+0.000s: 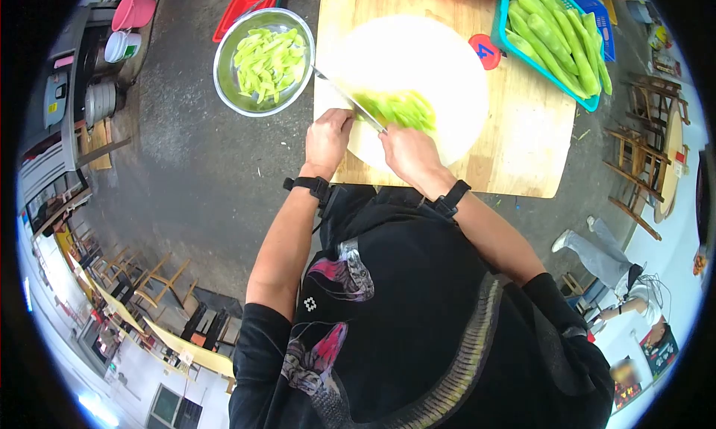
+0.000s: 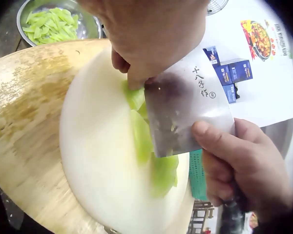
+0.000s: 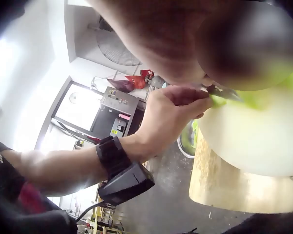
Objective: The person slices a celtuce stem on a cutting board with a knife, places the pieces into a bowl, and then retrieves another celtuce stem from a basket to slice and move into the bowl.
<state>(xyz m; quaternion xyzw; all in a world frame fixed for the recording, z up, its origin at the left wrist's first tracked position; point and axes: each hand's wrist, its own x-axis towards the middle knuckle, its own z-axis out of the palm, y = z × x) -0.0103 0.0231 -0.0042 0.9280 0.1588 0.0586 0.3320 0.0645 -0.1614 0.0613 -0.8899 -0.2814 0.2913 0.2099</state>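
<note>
My right hand (image 1: 412,157) grips the black handle of a broad cleaver (image 2: 188,112), the thumb pressed on the side of its blade. Under the blade is a round white cutting board (image 1: 459,86). My left hand (image 1: 328,139) is at the board's near left edge, its bent fingers holding down a piece of green vegetable (image 2: 132,97) right beside the blade. Cut green slices (image 1: 403,110) lie on the board to the right of the blade. In the right wrist view, the left hand (image 3: 173,109) pinches the piece's end, and the blade is mostly hidden.
A steel bowl (image 1: 226,74) of green slices stands left of the wooden table (image 1: 533,149). Behind it is a red tray (image 1: 227,17). A teal basket (image 1: 498,27) of long green vegetables sits at the back right, near a red disc (image 1: 485,52) marked 4. Another person (image 1: 634,291) is at far right.
</note>
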